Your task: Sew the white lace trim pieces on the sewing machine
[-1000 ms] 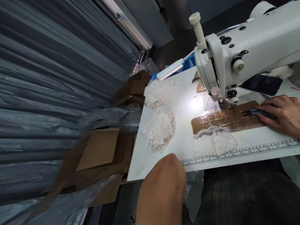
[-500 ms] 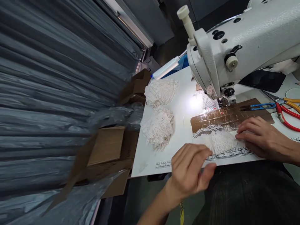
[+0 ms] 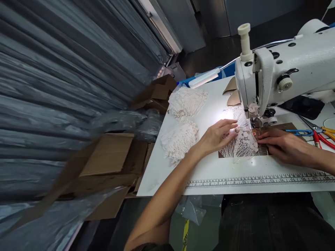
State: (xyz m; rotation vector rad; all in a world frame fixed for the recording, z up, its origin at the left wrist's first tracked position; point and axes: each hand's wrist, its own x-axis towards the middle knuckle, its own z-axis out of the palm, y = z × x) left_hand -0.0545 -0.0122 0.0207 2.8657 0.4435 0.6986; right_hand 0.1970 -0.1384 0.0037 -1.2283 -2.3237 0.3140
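Note:
A white lace piece (image 3: 242, 144) lies flat by the needle of the sewing machine (image 3: 290, 71), over the brown plate (image 3: 286, 128). My left hand (image 3: 218, 137) is at its upper left, thumb and fingers closed on the lace edge. On the other side my right hand (image 3: 285, 144) pinches the right edge, its fingertips partly hidden. More lace (image 3: 235, 113) lies beyond the needle, under the lamp's light, beside beige cup-shaped pieces (image 3: 233, 98).
Two heaps of lace, a far pile (image 3: 187, 101) and a near pile (image 3: 180, 139), sit on the left of the white table. Blue thread snips (image 3: 299, 132) and red-handled scissors (image 3: 316, 139) lie at right. A printed ruler (image 3: 251, 182) runs along the front; cardboard boxes (image 3: 107, 155) stand left.
Both hands have moved from the table's front edge up toward the needle. The lace has moved with them onto the brown plate and now lies flat. The camera view has shifted.

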